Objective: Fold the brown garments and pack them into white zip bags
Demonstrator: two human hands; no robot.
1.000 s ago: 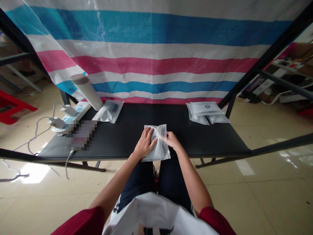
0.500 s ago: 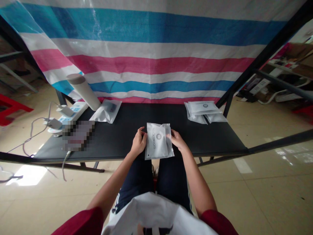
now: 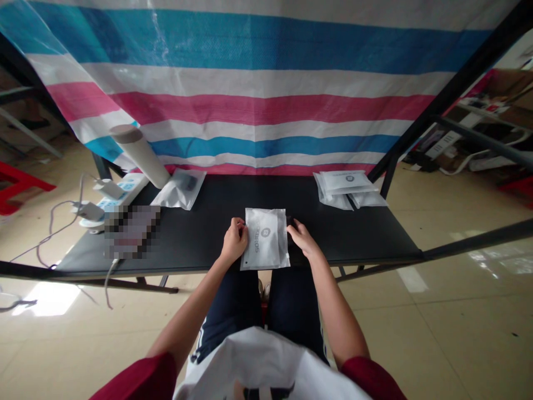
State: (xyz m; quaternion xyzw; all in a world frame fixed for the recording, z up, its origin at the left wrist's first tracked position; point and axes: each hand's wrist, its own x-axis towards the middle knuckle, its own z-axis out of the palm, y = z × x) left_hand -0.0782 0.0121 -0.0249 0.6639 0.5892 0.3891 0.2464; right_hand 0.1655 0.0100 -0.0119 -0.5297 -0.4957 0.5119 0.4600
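A frosted white zip bag (image 3: pixel 266 240) with grey lettering and a round logo lies at the front edge of the black table (image 3: pixel 225 191). My left hand (image 3: pixel 235 240) is closed on the bag's left edge. Just off the bag's right edge, my right hand (image 3: pixel 300 236) has its fingers curled together around something dark, too small and dim to make out. The bag looks flat, with a fold or second layer along its right side.
Several similar bags (image 3: pixel 347 186) are stacked at the back right. Another filled bag (image 3: pixel 183 188) lies back left, beside a leaning bottle (image 3: pixel 140 155). A power strip (image 3: pixel 125 194) with chargers and a blurred phone (image 3: pixel 134 230) occupy the left end. A striped sheet (image 3: pixel 254 105) hangs behind.
The bag has shifted slightly left with my left hand. My right hand's fingers have come away from over the bag, and a dark item now shows at them.
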